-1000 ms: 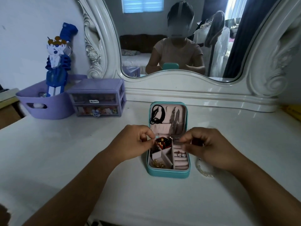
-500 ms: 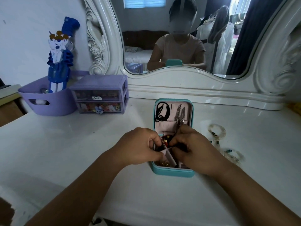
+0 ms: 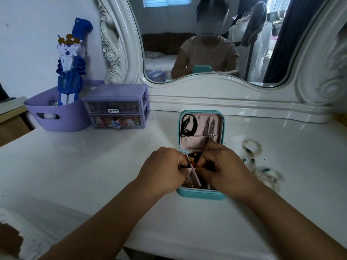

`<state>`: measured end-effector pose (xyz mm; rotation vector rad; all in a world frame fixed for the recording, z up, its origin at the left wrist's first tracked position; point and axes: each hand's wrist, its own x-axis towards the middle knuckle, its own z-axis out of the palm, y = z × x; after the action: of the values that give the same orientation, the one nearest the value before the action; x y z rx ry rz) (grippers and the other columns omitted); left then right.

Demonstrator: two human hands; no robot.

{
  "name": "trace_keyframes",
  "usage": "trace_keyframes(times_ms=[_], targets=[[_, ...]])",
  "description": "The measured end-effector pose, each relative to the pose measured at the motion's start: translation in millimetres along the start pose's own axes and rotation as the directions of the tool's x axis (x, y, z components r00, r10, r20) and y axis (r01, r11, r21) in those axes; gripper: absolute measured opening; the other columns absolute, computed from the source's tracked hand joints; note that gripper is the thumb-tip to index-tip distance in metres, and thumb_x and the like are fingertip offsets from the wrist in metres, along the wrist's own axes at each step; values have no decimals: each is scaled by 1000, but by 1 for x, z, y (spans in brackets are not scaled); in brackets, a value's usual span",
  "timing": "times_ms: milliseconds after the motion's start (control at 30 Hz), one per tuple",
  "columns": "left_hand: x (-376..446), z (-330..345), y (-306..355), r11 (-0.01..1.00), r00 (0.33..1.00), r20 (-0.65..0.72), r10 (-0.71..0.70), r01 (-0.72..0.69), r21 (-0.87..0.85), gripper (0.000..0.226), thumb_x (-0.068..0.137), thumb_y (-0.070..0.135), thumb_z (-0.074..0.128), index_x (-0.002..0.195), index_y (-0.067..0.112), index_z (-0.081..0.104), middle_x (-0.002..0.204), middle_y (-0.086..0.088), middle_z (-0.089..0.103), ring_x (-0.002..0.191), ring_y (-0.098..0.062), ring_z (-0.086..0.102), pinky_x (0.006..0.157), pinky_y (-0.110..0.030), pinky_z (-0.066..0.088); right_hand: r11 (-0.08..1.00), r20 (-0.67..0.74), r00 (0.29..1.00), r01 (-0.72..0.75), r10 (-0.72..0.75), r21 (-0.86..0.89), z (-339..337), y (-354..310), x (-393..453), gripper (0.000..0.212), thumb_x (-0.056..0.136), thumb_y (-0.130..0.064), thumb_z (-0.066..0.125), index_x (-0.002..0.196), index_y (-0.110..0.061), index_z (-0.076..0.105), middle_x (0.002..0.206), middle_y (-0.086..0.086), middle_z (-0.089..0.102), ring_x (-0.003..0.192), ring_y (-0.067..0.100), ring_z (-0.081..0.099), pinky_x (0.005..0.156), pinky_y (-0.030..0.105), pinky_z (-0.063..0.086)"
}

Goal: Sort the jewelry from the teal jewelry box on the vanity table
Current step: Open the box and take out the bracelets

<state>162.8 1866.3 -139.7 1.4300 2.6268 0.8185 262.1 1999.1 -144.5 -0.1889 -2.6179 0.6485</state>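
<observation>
The teal jewelry box [image 3: 200,193] lies open near the middle of the white worktop [image 3: 93,166], its lid folded back flat toward the far edge. The pink lid lining carries a black cord [image 3: 188,126] on its left half and silver chains [image 3: 210,128] on its right half. In the tray half, gold pieces [image 3: 188,183] sit in the near-left compartment beside a pale pink divider [image 3: 195,176].

Both hands are down in the tray, nearly touching each other. The left hand [image 3: 165,168] has its fingers [image 3: 181,162] curled tight and pinched on a small red and dark item [image 3: 186,160] at the tray's far-left compartment. The right hand [image 3: 223,166] has its fingers [image 3: 201,163] bent and pressed together over the centre of the tray; what they pinch is hidden, so I cannot tell.

Just to the right of the box, pale beaded bracelets [image 3: 252,147] lie on the worktop, trailing toward the near-right. At the far-left corner stand a purple drawer unit [image 3: 116,106] and, beside it, a purple basket [image 3: 56,113] holding a blue and white figure [image 3: 70,62]. An ornate white mirror [image 3: 206,44] runs along the far edge.
</observation>
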Motion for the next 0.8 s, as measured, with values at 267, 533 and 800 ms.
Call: trace_keyframes(times_ms=[267,533,800], targets=[[0,2,4,998,1000,31,7,-9,70,16,83,22,59,92,15,69,70,1,47,77,-24,57,66,-30,44,1000,-13,1000,-4,4,18,1,1,-2,7,68,-8,70,65,-14,68,72,-8,51,69,8,54,65,23,44],[3,-2,-2,993,993,113,38,-50,105,20,83,22,56,98,18,68,77,-2,44,82,-26,55,69,-34,44,995,-85,992,-94,97,41,-3,2,5,29,77,-4,62,103,-14,69,99,6,59,91,20,59,83,23,44],[1,-2,-2,992,988,152,33,-51,115,22,86,25,51,101,25,67,89,-4,46,86,-25,55,72,-32,45,989,-65,991,-124,119,-76,-2,-10,15,17,77,-6,59,91,-12,67,96,12,58,88,32,59,77,38,49]])
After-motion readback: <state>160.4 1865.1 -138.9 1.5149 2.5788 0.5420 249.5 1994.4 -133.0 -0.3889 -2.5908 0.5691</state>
